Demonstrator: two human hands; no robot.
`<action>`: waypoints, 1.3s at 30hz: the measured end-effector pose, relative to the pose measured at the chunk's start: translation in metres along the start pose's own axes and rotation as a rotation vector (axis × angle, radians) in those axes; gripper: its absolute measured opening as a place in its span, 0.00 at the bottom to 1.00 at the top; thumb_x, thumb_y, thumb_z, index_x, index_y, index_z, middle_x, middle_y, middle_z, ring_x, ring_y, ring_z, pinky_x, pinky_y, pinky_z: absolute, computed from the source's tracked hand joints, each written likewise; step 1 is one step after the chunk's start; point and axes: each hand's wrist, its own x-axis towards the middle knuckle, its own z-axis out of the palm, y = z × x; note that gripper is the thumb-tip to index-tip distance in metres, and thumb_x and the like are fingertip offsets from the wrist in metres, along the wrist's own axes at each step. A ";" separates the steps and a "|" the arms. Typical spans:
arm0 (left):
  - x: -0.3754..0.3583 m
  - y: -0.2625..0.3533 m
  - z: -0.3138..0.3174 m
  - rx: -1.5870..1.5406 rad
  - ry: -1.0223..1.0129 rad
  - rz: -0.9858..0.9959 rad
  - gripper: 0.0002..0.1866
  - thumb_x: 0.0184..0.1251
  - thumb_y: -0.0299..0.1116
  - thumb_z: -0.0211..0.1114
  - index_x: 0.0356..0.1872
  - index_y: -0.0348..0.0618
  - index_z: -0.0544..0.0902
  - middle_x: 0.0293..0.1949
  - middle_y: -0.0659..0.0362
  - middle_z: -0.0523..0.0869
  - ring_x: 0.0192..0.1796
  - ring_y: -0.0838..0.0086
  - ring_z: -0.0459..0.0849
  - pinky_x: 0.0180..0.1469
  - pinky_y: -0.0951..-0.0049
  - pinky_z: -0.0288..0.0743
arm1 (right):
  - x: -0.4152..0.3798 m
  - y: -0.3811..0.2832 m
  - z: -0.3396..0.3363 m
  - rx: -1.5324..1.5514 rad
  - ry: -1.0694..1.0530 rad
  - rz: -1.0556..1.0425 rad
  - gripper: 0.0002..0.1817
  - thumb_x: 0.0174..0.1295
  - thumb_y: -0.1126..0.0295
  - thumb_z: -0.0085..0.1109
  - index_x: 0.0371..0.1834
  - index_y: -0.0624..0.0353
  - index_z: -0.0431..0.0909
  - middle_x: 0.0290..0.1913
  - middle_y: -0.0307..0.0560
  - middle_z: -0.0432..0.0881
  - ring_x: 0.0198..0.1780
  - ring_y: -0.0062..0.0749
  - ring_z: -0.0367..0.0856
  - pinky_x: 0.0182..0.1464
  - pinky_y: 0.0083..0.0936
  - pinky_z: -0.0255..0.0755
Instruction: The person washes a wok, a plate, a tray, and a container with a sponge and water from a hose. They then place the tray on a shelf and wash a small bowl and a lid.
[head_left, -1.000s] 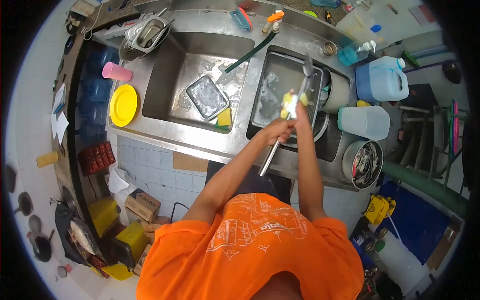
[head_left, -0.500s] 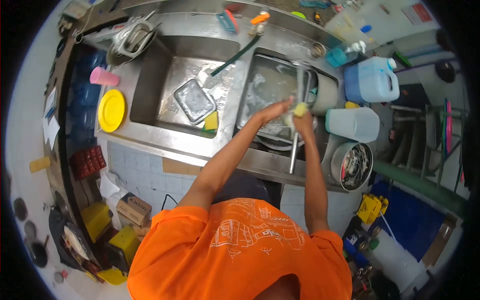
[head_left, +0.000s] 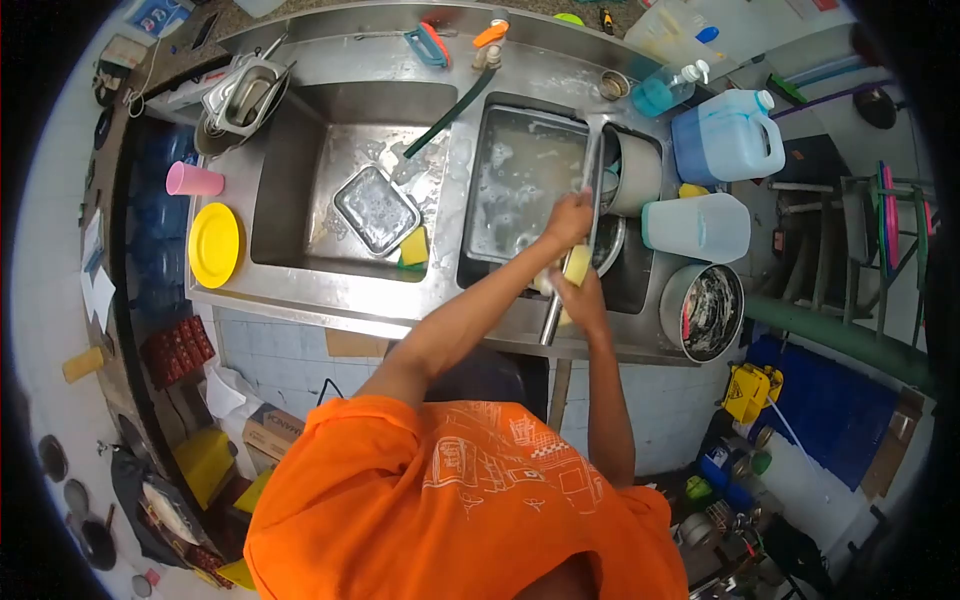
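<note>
A long metal utensil with a tubular handle slants over the right sink basin. My left hand is closed around its upper part. Lower down, my right hand presses a yellow sponge against the handle. Beneath and left of the hands, a rectangular metal tray holds cloudy, sudsy water. A grey pot and a round metal rim lie in the basin to the right of the utensil.
In the left basin lie a small metal tray and a yellow-green sponge. A yellow plate and pink cup stand left. Blue jug, white container and dirty pot are right.
My left hand has moved onto the utensil's upper part. My right hand and the sponge have slid down the handle toward me. The camera view has shifted slightly.
</note>
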 end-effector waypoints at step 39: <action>-0.083 -0.039 -0.227 0.193 0.515 0.036 0.14 0.72 0.36 0.55 0.34 0.33 0.81 0.23 0.57 0.80 0.28 0.77 0.77 0.32 0.75 0.74 | 0.083 -0.054 -0.283 -0.724 0.511 0.010 0.21 0.64 0.60 0.57 0.55 0.62 0.76 0.44 0.53 0.84 0.44 0.40 0.83 0.48 0.34 0.73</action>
